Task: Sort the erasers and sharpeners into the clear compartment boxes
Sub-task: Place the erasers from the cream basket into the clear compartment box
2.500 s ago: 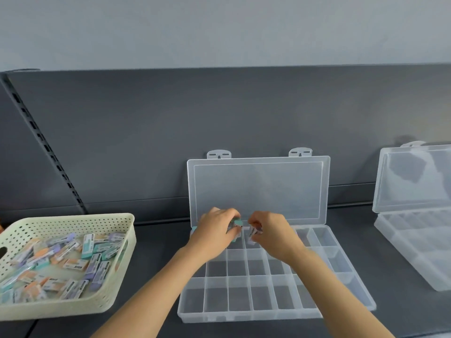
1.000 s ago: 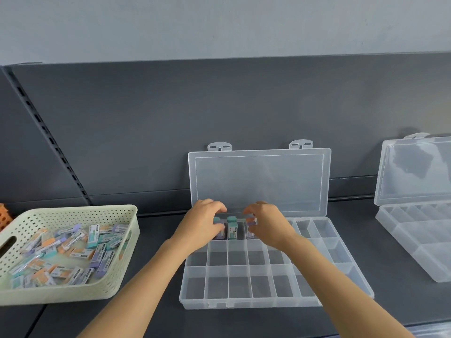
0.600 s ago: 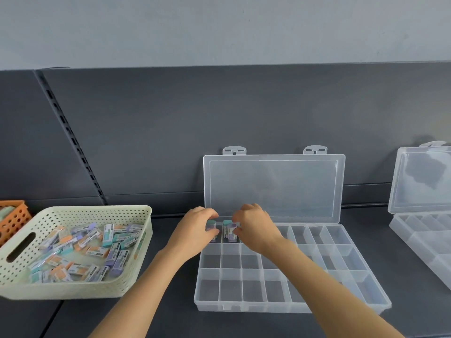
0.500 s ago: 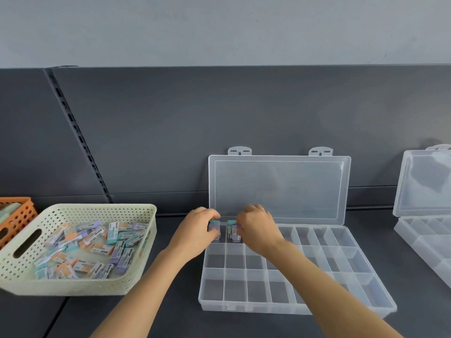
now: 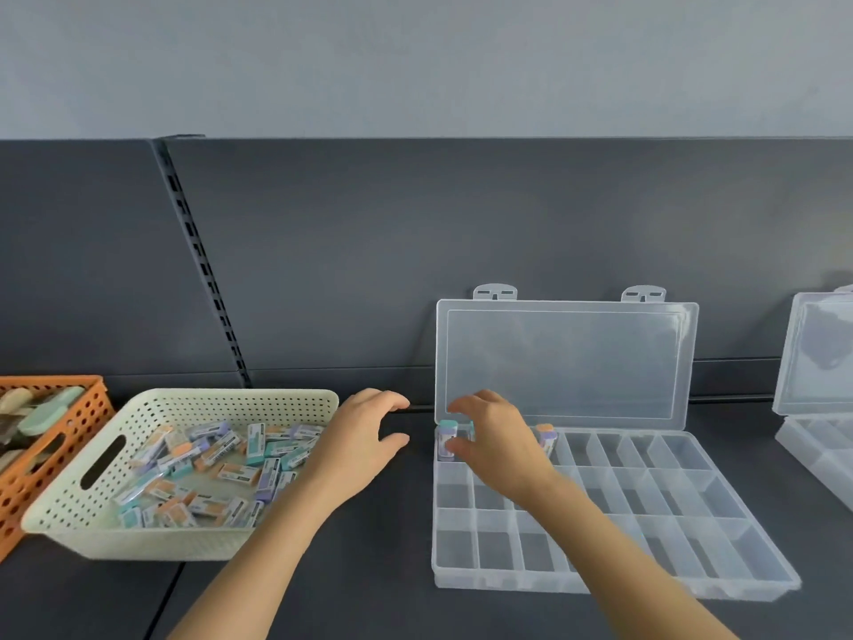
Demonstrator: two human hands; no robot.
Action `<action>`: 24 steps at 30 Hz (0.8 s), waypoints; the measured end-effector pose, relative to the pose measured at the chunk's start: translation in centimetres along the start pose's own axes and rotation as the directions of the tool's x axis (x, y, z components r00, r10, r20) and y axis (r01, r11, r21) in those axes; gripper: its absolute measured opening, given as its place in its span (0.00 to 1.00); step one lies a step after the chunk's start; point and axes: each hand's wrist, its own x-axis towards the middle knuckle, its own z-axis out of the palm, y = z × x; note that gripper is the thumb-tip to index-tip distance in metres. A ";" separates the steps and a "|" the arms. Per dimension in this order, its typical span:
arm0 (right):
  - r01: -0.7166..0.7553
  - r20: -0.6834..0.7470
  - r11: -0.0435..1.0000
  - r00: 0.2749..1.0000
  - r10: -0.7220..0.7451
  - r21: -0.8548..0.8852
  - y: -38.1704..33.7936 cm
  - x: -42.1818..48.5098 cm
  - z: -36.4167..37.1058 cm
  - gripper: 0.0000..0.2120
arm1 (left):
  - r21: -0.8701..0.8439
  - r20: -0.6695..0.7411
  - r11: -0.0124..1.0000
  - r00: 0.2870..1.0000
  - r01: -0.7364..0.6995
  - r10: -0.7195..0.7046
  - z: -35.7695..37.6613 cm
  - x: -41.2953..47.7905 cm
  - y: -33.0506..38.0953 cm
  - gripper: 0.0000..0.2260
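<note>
Hovering left hand (image 5: 364, 443) beside basket (image 5: 152, 545); right hand (image 5: 501, 448) over boxed erasers (image 5: 447, 437).

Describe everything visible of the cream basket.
The cream basket looks plastic, with rows of small holes and a slot handle at its left end. It sits on the dark shelf between an orange basket and the clear box, holding a heap of wrapped erasers. The left hand is at its right edge; contact unclear.

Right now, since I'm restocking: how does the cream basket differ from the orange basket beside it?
The cream basket holds small sleeved erasers; the orange basket holds larger rounded pieces. The cream basket shows whole; the orange basket is cut by the frame edge. Both are perforated plastic.
</note>
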 end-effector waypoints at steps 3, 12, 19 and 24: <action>0.030 0.016 0.998 0.999 -0.031 0.059 -2.5 -0.6 1.2 0.20 | -0.006 -0.030 0.999 0.999 0.031 -0.031 -2.0 -1.1 -2.0 0.16; 0.125 0.027 0.981 0.991 -0.131 0.149 -9.0 -0.2 5.7 0.19 | 0.058 -0.003 0.985 0.986 0.164 -0.164 -7.0 -5.2 -8.7 0.16; 0.215 0.069 0.965 0.972 -0.227 0.149 -12.1 0.2 8.0 0.16 | 0.136 0.049 0.945 0.950 0.299 -0.308 -9.5 -8.4 -12.4 0.16; 0.252 0.143 0.960 0.953 -0.268 0.118 -12.8 0.5 8.5 0.15 | 0.108 0.059 0.922 0.923 0.372 -0.380 -10.4 -8.6 -12.7 0.15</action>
